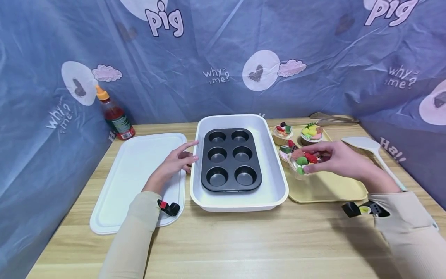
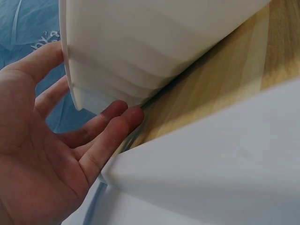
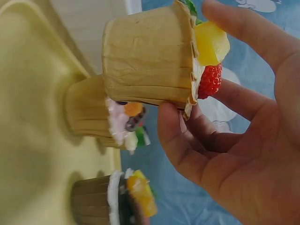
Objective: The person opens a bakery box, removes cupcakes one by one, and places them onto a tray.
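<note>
My right hand (image 1: 334,157) pinches a cupcake (image 1: 300,170) with red and green fruit on top. In the right wrist view this cupcake (image 3: 150,58) shows a tan paper cup, a strawberry and a yellow piece, held above the yellow tray (image 1: 324,188). Other toy-like cupcakes stand there: one with pink cream (image 1: 283,153), one with a dark berry (image 1: 282,133), and one in a brown cup (image 1: 311,135). My left hand (image 1: 174,162) touches the left rim of a deep white tray (image 1: 270,195) with loosely bent fingers. Inside lies a black muffin pan (image 1: 230,159), its cups bare.
A flat white tray (image 1: 139,174) lies to the left, partly under my left arm. Behind it stands a red sauce bottle (image 1: 118,120) with an orange cap. At the right are a white spatula (image 1: 369,145) and a metal utensil (image 1: 334,118). A blue printed cloth (image 1: 195,50) hangs behind.
</note>
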The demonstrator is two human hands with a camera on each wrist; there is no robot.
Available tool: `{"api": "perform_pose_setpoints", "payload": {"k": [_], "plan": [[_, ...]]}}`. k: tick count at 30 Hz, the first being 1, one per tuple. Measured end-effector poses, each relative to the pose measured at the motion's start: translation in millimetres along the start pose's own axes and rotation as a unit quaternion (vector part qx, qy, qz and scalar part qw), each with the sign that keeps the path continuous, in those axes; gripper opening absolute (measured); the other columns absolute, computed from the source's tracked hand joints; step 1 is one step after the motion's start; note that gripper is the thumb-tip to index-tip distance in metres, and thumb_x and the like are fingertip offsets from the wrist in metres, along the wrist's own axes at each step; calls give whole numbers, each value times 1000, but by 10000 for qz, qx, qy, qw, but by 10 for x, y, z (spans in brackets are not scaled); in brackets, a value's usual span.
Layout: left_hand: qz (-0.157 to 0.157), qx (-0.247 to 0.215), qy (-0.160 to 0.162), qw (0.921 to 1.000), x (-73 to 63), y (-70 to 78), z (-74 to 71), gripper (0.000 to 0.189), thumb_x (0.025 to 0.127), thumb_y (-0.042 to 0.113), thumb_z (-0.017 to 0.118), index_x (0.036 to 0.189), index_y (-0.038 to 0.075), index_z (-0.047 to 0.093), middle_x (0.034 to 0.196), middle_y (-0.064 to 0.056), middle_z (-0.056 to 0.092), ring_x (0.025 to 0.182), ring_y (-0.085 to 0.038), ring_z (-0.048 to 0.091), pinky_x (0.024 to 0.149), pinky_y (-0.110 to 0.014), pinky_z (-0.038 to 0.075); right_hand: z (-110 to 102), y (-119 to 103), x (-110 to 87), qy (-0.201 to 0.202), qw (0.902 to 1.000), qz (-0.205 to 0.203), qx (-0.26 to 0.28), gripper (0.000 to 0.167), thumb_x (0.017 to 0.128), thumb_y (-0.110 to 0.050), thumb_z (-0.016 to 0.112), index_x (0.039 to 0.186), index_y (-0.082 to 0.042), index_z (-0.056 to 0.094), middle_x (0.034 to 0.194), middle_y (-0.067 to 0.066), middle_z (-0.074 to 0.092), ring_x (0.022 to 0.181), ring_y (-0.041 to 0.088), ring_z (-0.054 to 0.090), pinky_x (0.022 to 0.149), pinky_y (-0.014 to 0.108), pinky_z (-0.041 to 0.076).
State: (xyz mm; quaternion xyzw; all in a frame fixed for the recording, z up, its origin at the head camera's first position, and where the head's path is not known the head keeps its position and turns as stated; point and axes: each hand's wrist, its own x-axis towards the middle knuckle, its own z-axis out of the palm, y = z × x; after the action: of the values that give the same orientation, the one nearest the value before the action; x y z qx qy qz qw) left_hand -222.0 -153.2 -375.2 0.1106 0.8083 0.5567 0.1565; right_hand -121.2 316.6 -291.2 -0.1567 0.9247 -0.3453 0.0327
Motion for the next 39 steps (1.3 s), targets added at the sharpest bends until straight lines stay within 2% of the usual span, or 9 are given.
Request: {"api": "perform_pose_setpoints", "payload": {"k": [5, 9, 12, 18, 25, 28, 32, 35, 39], "plan": [[15, -1, -11, 10000, 6, -10, 0, 63, 99, 25, 66, 156, 27, 40, 130, -24, 55, 89, -14, 63, 71, -26, 59, 97, 75, -47, -24, 9999, 67, -111, 49, 79, -25, 88, 123, -11, 73, 113, 6, 75, 84, 3, 62, 70, 21, 51], [23, -14, 11, 10000, 1, 8, 6, 62, 99, 25, 66, 155, 28, 41, 129, -24, 56, 92, -15, 62, 70, -26, 59, 143, 102, -76, -245, 9993, 205, -167, 47, 80, -33, 86, 122, -18, 74, 119, 4, 74, 91, 5, 61, 74, 22, 50], [39, -13, 11, 10000, 3, 11, -1, 62, 99, 25, 66, 155, 28, 41, 129, -23, 56, 93, -15, 62, 70, -25, 59, 170, 131, -90, -324, 9993, 160, -118, 47, 80, -32, 86, 123, -18, 73, 119, 5, 74, 92, 4, 61, 74, 22, 50], [54, -9, 12, 10000, 5, 5, -23, 62, 99, 25, 66, 155, 28, 41, 128, -23, 56, 92, -15, 62, 70, -26, 59, 208, 187, -112, -77, 9993, 12, -359, 50, 76, -32, 89, 121, -15, 75, 117, 7, 73, 95, -3, 58, 79, 21, 50], [3, 6, 35, 10000, 1, 3, -21, 62, 98, 26, 67, 155, 30, 41, 129, -22, 56, 98, -17, 60, 71, -27, 59, 249, 227, -112, -219, 9993, -136, -266, 45, 75, -32, 89, 117, -21, 76, 113, -1, 75, 95, -2, 61, 79, 20, 51], [2, -15, 37, 10000, 1, -5, -24, 61, 99, 26, 67, 155, 29, 42, 128, -22, 57, 98, -17, 60, 71, -27, 59, 253, 239, -115, -308, 9992, 3, -264, 51, 75, -33, 90, 120, -16, 75, 112, 1, 75, 92, -1, 61, 77, 21, 51], [45, -50, 11, 10000, -3, -10, -23, 61, 99, 25, 66, 155, 27, 42, 126, -22, 57, 94, -15, 61, 71, -27, 59, 258, 260, -123, -287, 9991, -105, -294, 52, 74, -30, 90, 120, -13, 74, 112, 4, 75, 92, -2, 60, 76, 23, 53], [52, -60, -10, 10000, -8, 1, -13, 61, 99, 25, 66, 155, 27, 41, 125, -21, 57, 91, -14, 62, 70, -27, 59, 261, 271, -134, -294, 9989, -285, -221, 47, 75, -27, 90, 118, -15, 75, 110, 1, 75, 92, -3, 61, 76, 22, 53], [3, -60, -21, 10000, -12, 17, 3, 61, 99, 26, 66, 155, 28, 42, 126, -21, 57, 89, -15, 62, 70, -27, 58, 261, 276, -141, -418, 9988, -226, -96, 43, 77, -29, 88, 117, -21, 75, 111, -4, 75, 97, -3, 63, 79, 19, 51]]}}
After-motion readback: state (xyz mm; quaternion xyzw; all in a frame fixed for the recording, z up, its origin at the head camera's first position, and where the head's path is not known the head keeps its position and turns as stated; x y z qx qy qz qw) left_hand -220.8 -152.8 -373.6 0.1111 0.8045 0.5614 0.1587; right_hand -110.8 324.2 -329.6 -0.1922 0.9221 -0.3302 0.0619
